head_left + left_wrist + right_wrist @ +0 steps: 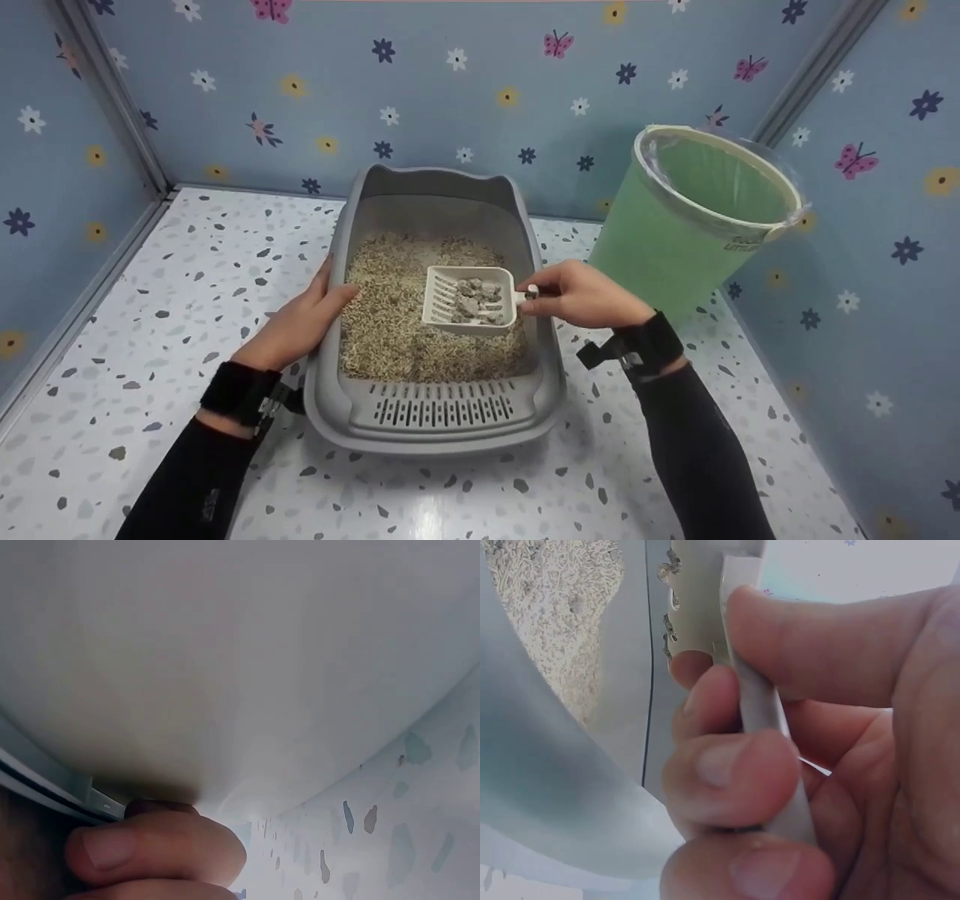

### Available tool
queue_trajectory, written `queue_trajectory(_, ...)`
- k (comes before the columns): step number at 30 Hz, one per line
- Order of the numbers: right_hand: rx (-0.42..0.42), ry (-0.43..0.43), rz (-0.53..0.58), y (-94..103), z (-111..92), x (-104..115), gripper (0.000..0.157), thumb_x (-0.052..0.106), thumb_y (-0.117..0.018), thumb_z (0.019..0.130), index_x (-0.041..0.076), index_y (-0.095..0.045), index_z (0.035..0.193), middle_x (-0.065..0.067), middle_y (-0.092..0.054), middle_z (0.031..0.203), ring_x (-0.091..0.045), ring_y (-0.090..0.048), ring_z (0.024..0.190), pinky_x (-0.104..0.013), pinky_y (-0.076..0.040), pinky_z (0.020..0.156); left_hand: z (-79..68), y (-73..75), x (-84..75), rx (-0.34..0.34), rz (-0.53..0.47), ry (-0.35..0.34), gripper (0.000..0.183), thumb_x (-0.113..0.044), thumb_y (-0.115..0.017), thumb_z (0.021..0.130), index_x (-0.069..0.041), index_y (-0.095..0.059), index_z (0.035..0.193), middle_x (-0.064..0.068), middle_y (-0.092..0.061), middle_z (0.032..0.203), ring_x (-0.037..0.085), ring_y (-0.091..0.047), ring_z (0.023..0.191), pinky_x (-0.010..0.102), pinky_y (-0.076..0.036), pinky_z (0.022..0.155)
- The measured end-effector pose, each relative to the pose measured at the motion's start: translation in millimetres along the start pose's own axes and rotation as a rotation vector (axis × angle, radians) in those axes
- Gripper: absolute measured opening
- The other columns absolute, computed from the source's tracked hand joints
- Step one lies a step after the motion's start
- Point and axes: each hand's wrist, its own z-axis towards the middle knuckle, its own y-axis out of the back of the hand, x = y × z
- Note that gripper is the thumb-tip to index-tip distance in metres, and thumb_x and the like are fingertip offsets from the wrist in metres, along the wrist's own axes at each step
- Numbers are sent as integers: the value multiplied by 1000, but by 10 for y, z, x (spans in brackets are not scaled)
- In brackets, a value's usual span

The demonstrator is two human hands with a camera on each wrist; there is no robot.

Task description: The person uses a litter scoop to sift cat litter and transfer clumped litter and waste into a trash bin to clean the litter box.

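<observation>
A grey litter box (435, 444) stands on the speckled surface with pale pellet litter (382, 322) in it. My left hand (296, 330) grips its left side, thumb over the rim. The left wrist view shows curled fingers (161, 847) under the rim, along the box's outer wall. My right hand (589, 296) holds a white slotted litter scoop (433, 304) over the litter, near the box's right wall. Several greyish clumps (468, 305) lie in the scoop. In the right wrist view thumb and fingers wrap the scoop handle (761, 709).
A green bin (652, 247) with a clear plastic liner over its rim stands at the right, behind my right hand. Flower-patterned panels (465, 97) enclose the back and both sides. The box's slotted front ledge (364, 405) faces me.
</observation>
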Motion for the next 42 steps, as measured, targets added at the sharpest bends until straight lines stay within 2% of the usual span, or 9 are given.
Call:
queue_trajectory(3, -13, -2, -17, 81, -30, 19, 21, 28, -81, 104, 14, -86, 120, 7, -64, 82, -14, -53, 72, -33, -47, 70, -1, 8, 0, 1, 7, 4, 89, -84, -35, 107, -51, 15, 173, 31, -13, 181, 66, -47, 144, 78, -45, 113)
queue_trajectory(7, -32, -19, -23, 221, -85, 47, 18, 31, -80, 105, 13, -85, 108, 7, -49, 72, -14, -46, 66, -32, -41, 66, -9, 13, -9, -1, 17, 10, 91, -86, -34, 106, -50, 16, 173, 33, -16, 180, 66, -48, 143, 77, -46, 112)
queue_trajectory(10, -55, -40, -41, 358, -143, 72, 17, 31, -80, 106, 15, -86, 109, 7, -52, 72, -13, -47, 66, -31, -42, 65, -15, 13, -14, -5, 20, 14, 90, -87, -34, 105, -53, 16, 173, 30, -15, 181, 66, -48, 143, 76, -47, 112)
queue_trajectory(14, -96, -70, -95, 579, -252, 91, 21, 32, -78, 107, 17, -87, 120, 6, -57, 74, -11, -47, 65, -30, -42, 64, -13, 4, -7, -1, 19, -1, 90, -85, -34, 107, -51, 17, 173, 25, -10, 183, 66, -45, 146, 76, -44, 115)
queue_trajectory(18, -133, -108, -112, 813, -368, 97, 23, 37, -75, 109, 15, -84, 110, 4, -50, 73, -13, -44, 63, -30, -38, 61, -4, -3, 2, 5, 16, -8, 92, -84, -34, 108, -47, 18, 174, 25, -6, 184, 66, -40, 149, 76, -42, 117)
queue_trajectory(22, -187, -169, -110, 1033, -468, 67, 29, 41, -75, 109, 14, -78, 98, 3, -48, 71, -13, -44, 62, -29, -38, 58, -8, -1, 4, 5, 12, -3, 94, -85, -34, 107, -45, 18, 174, 25, -6, 183, 66, -42, 148, 76, -45, 115)
queue_trajectory(32, -318, -338, -4, 1586, -725, -131, 33, 38, -75, 110, 6, -78, 107, 2, -49, 69, -13, -42, 57, -32, -38, 50, -24, 8, -1, -3, 15, -3, 94, -85, -34, 107, -45, 18, 174, 28, -8, 183, 66, -45, 146, 75, -47, 113)
queue_trajectory(38, -389, -425, 72, 1906, -870, -259, 33, 37, -73, 111, 5, -77, 107, 4, -52, 74, -12, -41, 60, -32, -38, 53, -27, 10, -1, -4, 15, -11, 95, -84, -34, 107, -43, 18, 175, 26, -6, 183, 66, -43, 148, 75, -44, 116)
queue_trajectory(42, -421, -467, 90, 2038, -953, -318, 32, 36, -70, 113, 5, -75, 103, 5, -52, 77, -11, -39, 61, -33, -35, 54, -23, 14, 0, 2, 11, -9, 96, -84, -33, 107, -41, 18, 175, 25, -5, 184, 64, -41, 150, 74, -41, 119)
